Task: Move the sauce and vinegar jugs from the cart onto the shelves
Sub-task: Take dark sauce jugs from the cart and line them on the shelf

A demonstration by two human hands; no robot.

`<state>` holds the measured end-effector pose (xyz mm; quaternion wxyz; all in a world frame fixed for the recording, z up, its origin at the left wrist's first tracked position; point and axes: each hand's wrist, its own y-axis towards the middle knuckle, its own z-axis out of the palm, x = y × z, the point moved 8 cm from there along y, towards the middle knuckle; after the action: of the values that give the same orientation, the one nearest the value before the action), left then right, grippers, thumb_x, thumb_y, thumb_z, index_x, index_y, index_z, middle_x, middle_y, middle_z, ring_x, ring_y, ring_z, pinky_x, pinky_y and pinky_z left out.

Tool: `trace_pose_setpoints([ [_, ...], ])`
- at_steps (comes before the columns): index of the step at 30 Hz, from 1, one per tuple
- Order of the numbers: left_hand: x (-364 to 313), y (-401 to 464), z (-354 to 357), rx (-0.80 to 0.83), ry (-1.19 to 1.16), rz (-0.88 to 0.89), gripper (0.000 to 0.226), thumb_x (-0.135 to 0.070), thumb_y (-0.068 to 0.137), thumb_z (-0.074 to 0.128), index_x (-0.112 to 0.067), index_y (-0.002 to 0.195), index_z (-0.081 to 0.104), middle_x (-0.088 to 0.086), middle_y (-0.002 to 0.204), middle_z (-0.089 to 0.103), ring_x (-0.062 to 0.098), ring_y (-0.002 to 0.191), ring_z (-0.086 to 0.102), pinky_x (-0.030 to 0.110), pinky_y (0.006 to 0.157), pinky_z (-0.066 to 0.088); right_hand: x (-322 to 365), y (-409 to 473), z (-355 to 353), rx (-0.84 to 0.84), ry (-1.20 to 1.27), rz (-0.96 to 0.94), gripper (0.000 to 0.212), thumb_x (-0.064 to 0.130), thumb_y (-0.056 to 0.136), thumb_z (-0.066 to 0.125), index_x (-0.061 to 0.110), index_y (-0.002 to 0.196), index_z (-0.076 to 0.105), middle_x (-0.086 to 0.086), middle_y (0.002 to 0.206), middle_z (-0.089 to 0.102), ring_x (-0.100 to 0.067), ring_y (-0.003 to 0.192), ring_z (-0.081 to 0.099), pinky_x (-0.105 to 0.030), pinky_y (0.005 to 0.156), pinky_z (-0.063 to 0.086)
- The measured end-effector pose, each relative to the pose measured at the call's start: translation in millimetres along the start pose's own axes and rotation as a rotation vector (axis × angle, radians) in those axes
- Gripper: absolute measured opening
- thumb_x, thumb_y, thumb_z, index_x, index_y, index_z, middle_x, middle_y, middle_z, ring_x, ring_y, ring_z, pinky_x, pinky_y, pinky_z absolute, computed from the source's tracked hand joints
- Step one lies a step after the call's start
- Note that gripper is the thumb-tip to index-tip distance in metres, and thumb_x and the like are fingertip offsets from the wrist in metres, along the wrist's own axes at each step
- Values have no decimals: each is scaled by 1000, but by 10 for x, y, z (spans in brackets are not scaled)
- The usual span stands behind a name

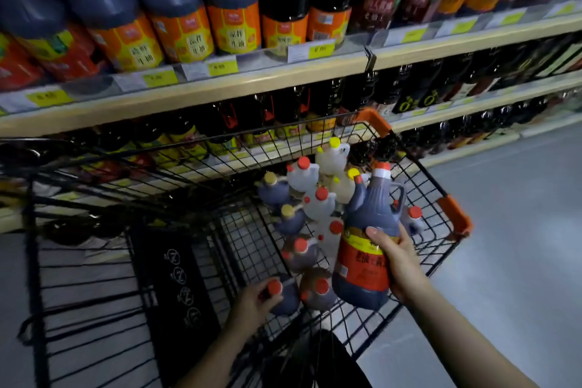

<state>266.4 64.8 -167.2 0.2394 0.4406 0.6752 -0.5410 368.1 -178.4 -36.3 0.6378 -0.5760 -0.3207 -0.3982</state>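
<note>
My right hand (398,258) grips a dark sauce jug (368,239) with a red and yellow label and a red cap, held upright above the right side of the black wire cart (412,148). My left hand (255,304) is closed around the neck of a second dark jug (285,294) that stands in the cart near its front wall. Several more jugs stand in the cart: white vinegar jugs (333,157) with yellow or red caps and dark jugs (318,288) with red or gold caps.
Beige shelves (220,85) run behind the cart, packed with dark bottles and orange-labelled jugs (233,25); yellow price tags line their edges. The cart has orange corner guards (455,214) and a folded black child seat flap (176,277). Grey floor (519,214) lies to the right.
</note>
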Motion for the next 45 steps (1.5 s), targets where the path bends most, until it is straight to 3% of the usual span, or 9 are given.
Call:
trace_pose_setpoints([
  [5,29,54,-145,-131,-45,12,6,-26,74,75,-24,76,71,-3,73,72,6,70,65,28,65,48,-190,-61,-83,2,-3,23,108,55,29,90,17,122,51,-18,110,67,-36,93,68,-47,78,56],
  [18,-1432,-234,-941,-317,-81,269,10,-29,79,72,-37,76,67,-23,68,68,-13,72,59,19,65,46,78,-334,20,73,42,24,108,56,23,90,22,118,52,-18,110,67,-35,92,68,-44,73,56],
  [19,-1591,-304,-999,-327,-113,303,6,-39,77,70,-32,76,69,-16,69,70,-8,71,60,23,65,46,118,-379,38,94,43,27,110,56,23,90,21,120,52,-19,110,66,-36,92,67,-46,76,56],
  [22,-2099,-470,-1116,-386,-256,412,58,-57,70,61,0,79,68,22,77,66,16,71,59,33,63,43,298,-484,67,143,42,33,117,53,20,91,17,123,50,-17,105,68,-32,86,69,-42,71,56],
  [24,-2454,-554,-1095,-388,-382,394,50,-52,72,65,-2,76,67,18,75,67,18,71,62,34,63,45,465,-543,82,186,40,14,117,51,22,92,16,125,49,-16,104,68,-31,83,70,-40,68,56],
  [27,-2872,-646,-926,-378,-483,330,24,-27,85,66,-14,64,65,-5,59,66,6,58,62,27,60,45,741,-611,58,242,52,-26,114,49,26,92,12,125,51,-18,105,69,-32,86,69,-40,70,56],
  [32,-3473,-750,-535,-358,-486,367,26,-24,84,66,-13,61,60,12,68,59,18,65,57,30,64,40,1372,-694,-159,328,61,-141,100,48,27,92,13,114,58,-12,97,73,-27,83,71,-33,65,57],
  [39,-3881,-601,487,-395,-497,355,20,-17,84,67,-10,65,67,-4,58,66,4,56,60,19,55,45,1650,-567,-1146,366,23,-170,77,31,43,84,14,113,58,-11,96,73,-25,84,70,-32,68,57],
  [45,-4481,-288,1373,-414,-575,331,18,-18,84,67,-15,67,68,3,70,68,18,71,63,30,65,45,2127,-203,-2271,302,-55,-204,97,46,28,92,15,114,59,-16,103,70,-30,92,68,-38,78,56],
])
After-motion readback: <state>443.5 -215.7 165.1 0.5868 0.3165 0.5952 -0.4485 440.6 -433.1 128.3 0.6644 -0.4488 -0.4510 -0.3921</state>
